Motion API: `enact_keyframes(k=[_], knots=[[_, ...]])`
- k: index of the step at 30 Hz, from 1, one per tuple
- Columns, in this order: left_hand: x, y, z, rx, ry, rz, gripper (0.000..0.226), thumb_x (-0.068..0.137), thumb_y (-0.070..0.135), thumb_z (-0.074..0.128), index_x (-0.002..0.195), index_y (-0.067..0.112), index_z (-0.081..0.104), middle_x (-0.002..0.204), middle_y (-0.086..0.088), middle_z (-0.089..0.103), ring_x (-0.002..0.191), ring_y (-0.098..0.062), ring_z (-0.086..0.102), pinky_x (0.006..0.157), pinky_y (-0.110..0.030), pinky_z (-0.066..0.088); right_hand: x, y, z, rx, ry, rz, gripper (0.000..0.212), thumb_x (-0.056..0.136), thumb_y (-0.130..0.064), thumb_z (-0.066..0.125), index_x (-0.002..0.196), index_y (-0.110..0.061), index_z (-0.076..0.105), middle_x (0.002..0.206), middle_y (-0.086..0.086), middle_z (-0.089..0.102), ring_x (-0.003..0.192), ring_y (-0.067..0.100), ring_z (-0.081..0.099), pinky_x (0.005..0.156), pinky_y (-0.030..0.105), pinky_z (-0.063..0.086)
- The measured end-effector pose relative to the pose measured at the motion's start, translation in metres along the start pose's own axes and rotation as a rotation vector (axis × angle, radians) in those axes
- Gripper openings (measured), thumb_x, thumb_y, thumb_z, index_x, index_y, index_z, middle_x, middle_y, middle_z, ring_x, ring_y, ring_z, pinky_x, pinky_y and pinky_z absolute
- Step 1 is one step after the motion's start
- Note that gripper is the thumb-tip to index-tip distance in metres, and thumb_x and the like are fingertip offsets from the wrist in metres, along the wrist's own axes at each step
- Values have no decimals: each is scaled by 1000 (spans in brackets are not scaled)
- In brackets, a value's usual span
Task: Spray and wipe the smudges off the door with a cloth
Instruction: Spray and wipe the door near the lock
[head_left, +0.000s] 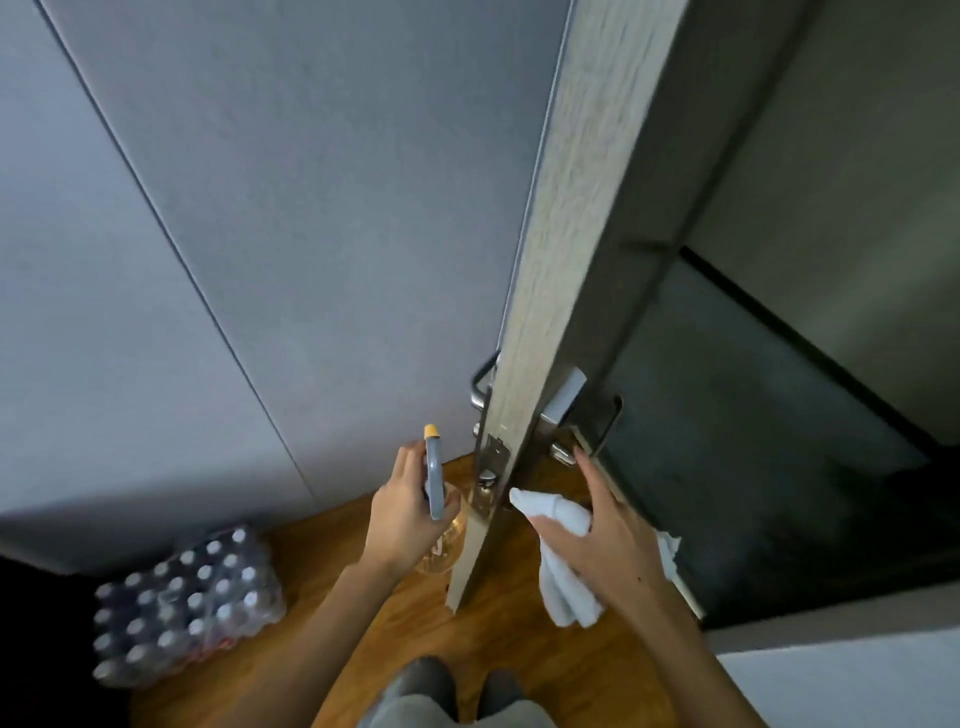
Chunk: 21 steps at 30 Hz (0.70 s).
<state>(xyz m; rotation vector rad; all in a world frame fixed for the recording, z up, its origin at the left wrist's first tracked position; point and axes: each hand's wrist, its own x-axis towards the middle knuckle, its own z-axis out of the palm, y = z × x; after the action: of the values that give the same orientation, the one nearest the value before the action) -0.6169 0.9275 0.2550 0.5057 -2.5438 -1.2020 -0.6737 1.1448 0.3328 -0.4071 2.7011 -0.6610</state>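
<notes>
Head view, from the left: a shrink-wrapped pack of bottles (189, 603) sits on the wooden floor (291, 670) below a grey wall (234, 208). Next, the left hand (402, 519) grips a spray bottle (434, 475), its orange nozzle up, just beside the door (566, 234), which is seen edge-on. On the door's far side, the right hand (605, 525) holds a white cloth (563, 566) with its fingers stretched toward the lever handle (597, 431).
</notes>
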Motion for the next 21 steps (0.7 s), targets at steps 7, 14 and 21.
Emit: enact_keyframes(k=[7, 14, 21], knots=[[7, 15, 32, -48, -257, 139, 60, 80, 26, 76, 127, 17, 41, 101, 4, 54, 76, -13, 60, 61, -12, 48, -69, 2, 10, 295, 130, 68, 82, 83, -53, 69, 130, -63, 3, 124, -32, 31, 111, -9, 37, 97, 16, 31], [13, 17, 53, -36, -390, 251, 54, 79, 29, 76, 117, 27, 38, 93, 4, 57, 72, -11, 60, 61, -27, 53, -84, 7, 17, 513, 438, 267, 57, 77, -55, 68, 120, -60, 32, 104, -38, 48, 92, -27, 49, 74, 6, 37], [24, 38, 69, -58, -456, 305, 66, 79, 22, 75, 136, 13, 41, 125, 1, 53, 109, -15, 54, 86, -21, 39, -37, 19, 3, 276, 492, 445, 75, 87, -55, 60, 150, -32, 26, 131, -1, 58, 117, 17, 56, 92, 18, 40]])
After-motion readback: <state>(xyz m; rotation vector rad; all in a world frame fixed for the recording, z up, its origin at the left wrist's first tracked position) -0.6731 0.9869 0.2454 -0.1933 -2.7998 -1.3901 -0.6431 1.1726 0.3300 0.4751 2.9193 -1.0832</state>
